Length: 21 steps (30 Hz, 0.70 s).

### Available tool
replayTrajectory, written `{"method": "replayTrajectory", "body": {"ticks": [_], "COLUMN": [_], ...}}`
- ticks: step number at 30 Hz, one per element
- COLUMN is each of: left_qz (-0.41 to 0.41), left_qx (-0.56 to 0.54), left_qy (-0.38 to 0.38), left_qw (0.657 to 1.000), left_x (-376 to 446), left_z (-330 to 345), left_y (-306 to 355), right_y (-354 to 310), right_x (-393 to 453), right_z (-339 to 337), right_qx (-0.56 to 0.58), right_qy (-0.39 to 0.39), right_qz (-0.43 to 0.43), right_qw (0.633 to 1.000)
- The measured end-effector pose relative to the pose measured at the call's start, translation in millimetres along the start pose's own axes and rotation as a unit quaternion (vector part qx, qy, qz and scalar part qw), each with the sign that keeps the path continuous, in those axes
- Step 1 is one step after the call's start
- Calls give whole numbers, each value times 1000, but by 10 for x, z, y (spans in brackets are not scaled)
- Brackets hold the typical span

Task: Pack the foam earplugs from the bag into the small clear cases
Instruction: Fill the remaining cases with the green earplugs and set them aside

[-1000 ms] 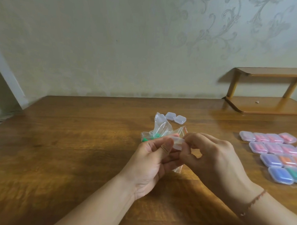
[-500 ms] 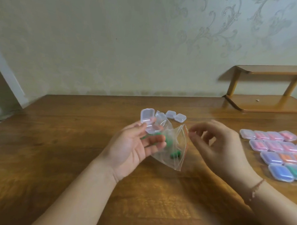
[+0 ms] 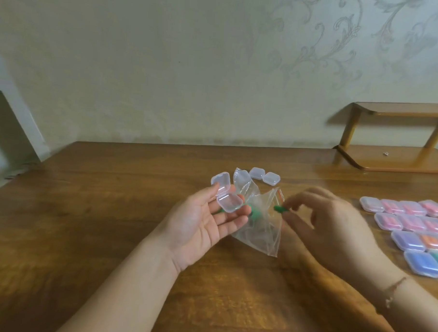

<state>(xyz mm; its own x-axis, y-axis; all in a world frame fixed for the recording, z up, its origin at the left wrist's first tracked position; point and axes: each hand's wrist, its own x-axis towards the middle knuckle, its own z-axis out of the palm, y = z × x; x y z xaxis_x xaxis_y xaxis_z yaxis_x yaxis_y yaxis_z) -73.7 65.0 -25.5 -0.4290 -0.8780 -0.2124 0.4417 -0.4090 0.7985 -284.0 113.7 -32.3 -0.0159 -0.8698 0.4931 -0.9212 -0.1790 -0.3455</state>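
The left hand [image 3: 205, 223] lies palm up, fingers relaxed, carrying an open clear case [image 3: 225, 195] on its fingertips. Just beyond those fingers sags the clear bag [image 3: 258, 227], a green earplug [image 3: 330, 217] inside. The right hand [image 3: 328, 225] pinches 1 green earplug [image 3: 279, 209] beside the bag's mouth.

Right-hand fingers [image 3: 295, 206] blurred; filled cases [image 3: 411, 224] cut off at right edge; bagged earplugs [image 3: 254, 214] perhaps several.
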Motion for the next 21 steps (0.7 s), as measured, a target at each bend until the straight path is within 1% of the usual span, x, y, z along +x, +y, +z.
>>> {"method": "replayTrajectory", "body": {"ticks": [1,2,3,5,8,11,16,18,20,21], "left_qz": [-5,-10,-13,-10,-5,-7,-8,-6,2,10], "left_qx": [3,-3,-11,-12,-9,-2,10,5,-3,-12], "left_qy": [-3,-6,-10,-21,-26,-43,-48,-40,-19,-6], "left_qw": [1000,1000,1000,1000,1000,999,999,999,1000,1000], "left_x": [-11,-19,-26,-25,-4,-14,-28,-32,-25,-19], "left_z": [36,72,110,156,165,169,173,157,111,82], "left_y": [-20,-51,-90,-176,-253,-258,-245,-198,-113,-60], "right_y": [-28,-83,-154,-290,-329,-267,-273,-227,-121,-59], "right_x": [-7,-11,-9,-3,-8,-13,-33,-12,32,53], "right_z": [-51,-83,-86,-46,70,168,208,166,122,116], "right_qx": [55,104,136,161,133,90,101,123,142,129], "right_qy": [39,62,66,42,1,8,9,38,74,77], "right_qz": [6,9,7,-4,7,18,-3,-3,29,45], "right_qw": [998,993,988,986,991,996,995,992,987,988]}}
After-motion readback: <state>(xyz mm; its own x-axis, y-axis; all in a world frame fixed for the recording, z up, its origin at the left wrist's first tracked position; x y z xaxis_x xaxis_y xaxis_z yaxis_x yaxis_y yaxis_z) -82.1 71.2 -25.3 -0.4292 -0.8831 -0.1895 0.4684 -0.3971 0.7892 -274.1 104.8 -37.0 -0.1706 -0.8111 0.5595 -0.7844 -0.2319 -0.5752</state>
